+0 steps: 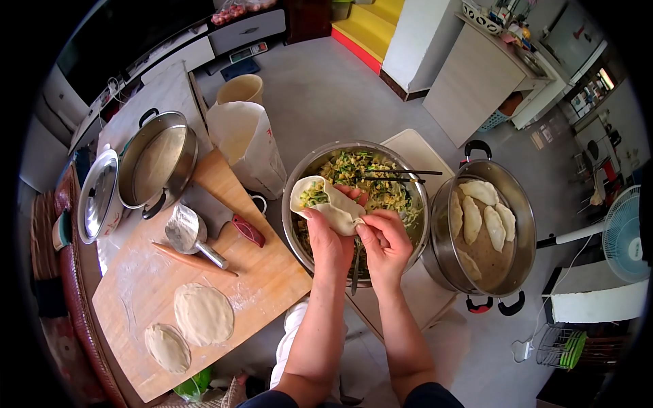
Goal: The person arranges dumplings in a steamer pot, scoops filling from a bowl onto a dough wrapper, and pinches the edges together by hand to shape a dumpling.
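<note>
Above a steel bowl [291, 234] of chopped green and yellow filling, my left hand [325, 241] cradles a partly folded dumpling [333, 212]. Filling shows at the dumpling's open left end, while its right part is pressed together. My right hand [386, 241] pinches the dough edge at that right end between thumb and fingers. A pair of dark chopsticks [408, 175] lies across the bowl's right rim. A spoon handle [356, 266] sticks out over the near rim, below my hands.
Several shaped dumplings [494, 228] lie in a two-handled pot [520, 272] on the right. A wooden board [269, 285] at left bears dough rounds [204, 314], a rolling pin [194, 260], a flour scoop [183, 231] and a cleaver. Behind the board stand another pot [180, 160] and a white bag [262, 153].
</note>
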`<state>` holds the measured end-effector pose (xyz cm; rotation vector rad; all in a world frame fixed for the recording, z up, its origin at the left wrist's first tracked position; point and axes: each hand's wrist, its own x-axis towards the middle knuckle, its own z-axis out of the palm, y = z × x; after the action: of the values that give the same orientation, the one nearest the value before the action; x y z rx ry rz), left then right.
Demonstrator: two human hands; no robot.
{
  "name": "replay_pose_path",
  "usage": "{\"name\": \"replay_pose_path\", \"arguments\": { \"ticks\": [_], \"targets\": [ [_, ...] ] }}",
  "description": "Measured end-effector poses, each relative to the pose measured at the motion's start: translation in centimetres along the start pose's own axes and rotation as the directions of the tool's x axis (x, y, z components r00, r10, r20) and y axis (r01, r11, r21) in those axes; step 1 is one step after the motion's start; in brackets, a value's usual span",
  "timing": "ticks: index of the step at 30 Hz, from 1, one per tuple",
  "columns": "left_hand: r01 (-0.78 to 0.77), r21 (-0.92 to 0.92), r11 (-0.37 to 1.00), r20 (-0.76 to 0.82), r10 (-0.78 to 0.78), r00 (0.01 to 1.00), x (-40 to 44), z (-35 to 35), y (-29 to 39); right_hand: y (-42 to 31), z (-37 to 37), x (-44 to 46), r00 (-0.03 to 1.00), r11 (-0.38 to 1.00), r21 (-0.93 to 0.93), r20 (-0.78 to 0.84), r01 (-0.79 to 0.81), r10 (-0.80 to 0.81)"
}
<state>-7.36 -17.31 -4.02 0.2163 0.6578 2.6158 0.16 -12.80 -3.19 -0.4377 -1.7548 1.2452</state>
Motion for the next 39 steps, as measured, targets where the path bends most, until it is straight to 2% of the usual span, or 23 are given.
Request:
{"name": "replay_pose_path", "arguments": {
  "ticks": [4, 7, 10, 13, 19, 25, 31, 34, 39],
  "targets": [
    [-0.001, -0.004, 1.000, 0.012, 0.002, 1.000, 0.0, 0.1, 0.1, 0.2, -0.2, 0.7, 0.978, 0.962, -0.180, 0.001, 0.205, -0.208],
    [0.011, 0.024, 1.000, 0.010, -0.011, 1.000, 0.0, 0.4, 0.4, -0.1, -0.3, 0.9, 0.987, 0.975, -0.161, -0.011, 0.155, -0.159],
    [0.037, 0.035, 0.999, 0.024, -0.038, 0.999, 0.0, 0.1, 0.5, -1.2, -0.4, 1.1, 0.999, 0.996, -0.087, 0.018, 0.034, -0.032],
    [0.055, 0.032, 0.998, 0.071, -0.057, 0.996, -0.1, 0.2, 0.9, -2.3, -0.9, 1.7, 0.986, 0.978, -0.146, 0.107, 0.146, -0.131],
    [0.057, 0.002, 0.998, 0.033, -0.057, 0.998, 0.0, 0.0, 0.2, -0.2, -1.6, 2.1, 0.937, 0.914, -0.226, 0.172, 0.338, -0.304],
    [0.034, 0.052, 0.998, 0.071, -0.038, 0.997, -0.2, 0.2, 0.0, -0.3, -1.0, 1.6, 0.970, 0.945, -0.221, 0.033, 0.242, -0.241],
    [0.055, 0.060, 0.997, 0.048, -0.058, 0.997, -0.2, 0.5, 0.4, -2.2, -1.2, 1.8, 0.985, 0.975, -0.169, 0.120, 0.143, -0.124],
    [0.042, 0.052, 0.998, 0.050, -0.045, 0.998, -0.1, 0.0, 0.0, -0.9, -1.1, 1.7, 0.971, 0.954, -0.197, 0.119, 0.226, -0.206],
    [0.051, 0.029, 0.998, 0.044, -0.053, 0.998, -0.1, 0.0, -0.1, -0.9, -0.6, 1.6, 0.961, 0.933, -0.233, 0.075, 0.275, -0.264]
  ]
}}
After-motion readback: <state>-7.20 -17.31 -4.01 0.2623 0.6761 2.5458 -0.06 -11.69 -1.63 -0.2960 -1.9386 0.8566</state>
